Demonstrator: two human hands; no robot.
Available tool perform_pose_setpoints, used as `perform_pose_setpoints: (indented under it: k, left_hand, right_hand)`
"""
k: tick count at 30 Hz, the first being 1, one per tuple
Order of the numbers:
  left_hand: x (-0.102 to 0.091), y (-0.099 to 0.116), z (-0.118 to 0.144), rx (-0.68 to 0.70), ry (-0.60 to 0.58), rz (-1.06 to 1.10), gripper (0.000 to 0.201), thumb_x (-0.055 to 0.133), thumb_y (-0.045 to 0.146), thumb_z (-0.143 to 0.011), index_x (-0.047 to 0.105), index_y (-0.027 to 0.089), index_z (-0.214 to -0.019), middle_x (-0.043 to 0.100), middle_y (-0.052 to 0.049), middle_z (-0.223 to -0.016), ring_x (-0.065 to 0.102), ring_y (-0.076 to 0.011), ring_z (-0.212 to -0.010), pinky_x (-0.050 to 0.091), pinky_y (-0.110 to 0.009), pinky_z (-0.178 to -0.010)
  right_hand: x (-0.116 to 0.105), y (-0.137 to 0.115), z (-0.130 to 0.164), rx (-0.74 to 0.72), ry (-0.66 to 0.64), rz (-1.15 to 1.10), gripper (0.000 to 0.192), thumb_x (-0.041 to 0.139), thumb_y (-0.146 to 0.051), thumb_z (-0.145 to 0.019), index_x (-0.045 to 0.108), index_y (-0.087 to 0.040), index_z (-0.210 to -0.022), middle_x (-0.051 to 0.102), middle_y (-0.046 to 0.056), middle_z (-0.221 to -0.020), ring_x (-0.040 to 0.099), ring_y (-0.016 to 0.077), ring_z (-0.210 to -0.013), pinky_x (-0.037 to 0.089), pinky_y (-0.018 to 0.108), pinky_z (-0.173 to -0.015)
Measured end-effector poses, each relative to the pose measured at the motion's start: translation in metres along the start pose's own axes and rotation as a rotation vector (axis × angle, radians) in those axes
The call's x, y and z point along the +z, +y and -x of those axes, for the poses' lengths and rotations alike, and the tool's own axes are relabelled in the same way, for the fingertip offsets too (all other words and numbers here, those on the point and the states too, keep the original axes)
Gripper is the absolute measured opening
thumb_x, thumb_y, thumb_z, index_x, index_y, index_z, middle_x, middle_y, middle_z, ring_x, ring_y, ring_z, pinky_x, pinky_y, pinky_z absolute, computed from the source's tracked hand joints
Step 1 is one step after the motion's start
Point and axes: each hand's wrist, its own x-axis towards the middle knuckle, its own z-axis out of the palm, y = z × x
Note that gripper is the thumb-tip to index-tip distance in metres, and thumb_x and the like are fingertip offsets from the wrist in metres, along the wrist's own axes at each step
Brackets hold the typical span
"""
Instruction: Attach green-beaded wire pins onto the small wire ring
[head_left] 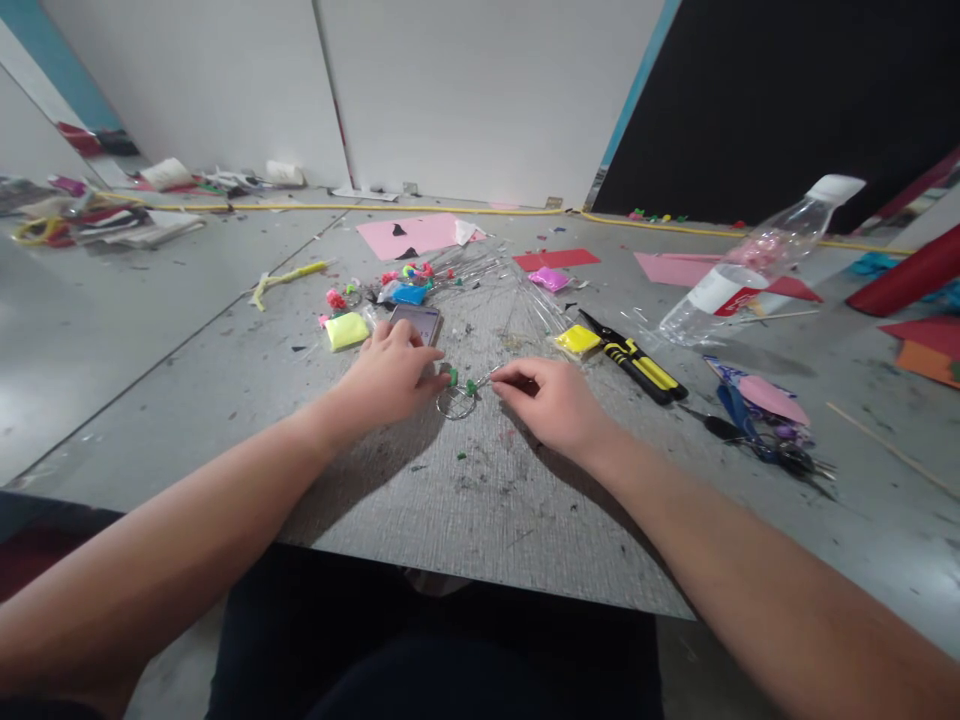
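Observation:
On a grey board [487,500] lies a thin wire bent into a small ring [456,403], with green clay bits on it. My left hand [390,375] pinches the wire at a green piece on the ring's left side. My right hand [551,400] pinches the wire's straight end on the right. A phone [416,320] lies just beyond my left hand, partly hidden by the fingers.
Yellow clay packs [346,330] [577,340], blue [409,294] and pink clay [550,279], loose wires, yellow-handled pliers [637,362], blue scissors [757,435], a tipped plastic bottle [757,262], pink paper sheets [412,235], a red roll [907,280] and a wooden stick [885,445] lie around.

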Motion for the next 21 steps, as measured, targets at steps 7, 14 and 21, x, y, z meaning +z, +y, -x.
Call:
perform_pose_setpoints:
  k: [7, 14, 21]
  left_hand:
    - [0.011, -0.001, -0.011, 0.048, 0.022, 0.110, 0.025, 0.065, 0.035, -0.086, 0.078, 0.018, -0.100, 0.062, -0.014, -0.102, 0.054, -0.0306, -0.100, 0.041, -0.048, -0.096]
    - [-0.003, 0.007, -0.004, -0.016, 0.142, 0.472, 0.010, 0.066, 0.023, -0.079, 0.069, 0.018, -0.087, 0.070, -0.005, -0.083, 0.062, -0.0175, -0.078, 0.047, -0.032, -0.071]
    - [-0.005, 0.025, 0.009, 0.005, 0.046, 0.736, 0.006, 0.064, 0.020, -0.080, 0.066, 0.016, -0.084, 0.067, -0.002, -0.074, 0.058, -0.0125, -0.066, 0.045, -0.027, -0.060]
  right_hand:
    - [0.000, 0.002, -0.001, -0.044, 0.039, 0.007, 0.007, 0.069, -0.023, -0.085, 0.072, -0.020, -0.081, 0.074, 0.004, -0.081, 0.067, 0.0184, -0.075, 0.051, 0.033, -0.069]
    - [-0.001, 0.002, 0.000, -0.092, 0.083, -0.017, 0.006, 0.068, -0.023, -0.087, 0.072, -0.019, -0.085, 0.073, 0.005, -0.084, 0.066, 0.0183, -0.078, 0.050, 0.033, -0.070]
    - [-0.002, -0.014, 0.006, -0.261, 0.090, -0.039, 0.007, 0.066, -0.024, -0.091, 0.073, -0.021, -0.089, 0.073, 0.004, -0.085, 0.066, 0.0178, -0.080, 0.050, 0.032, -0.071]
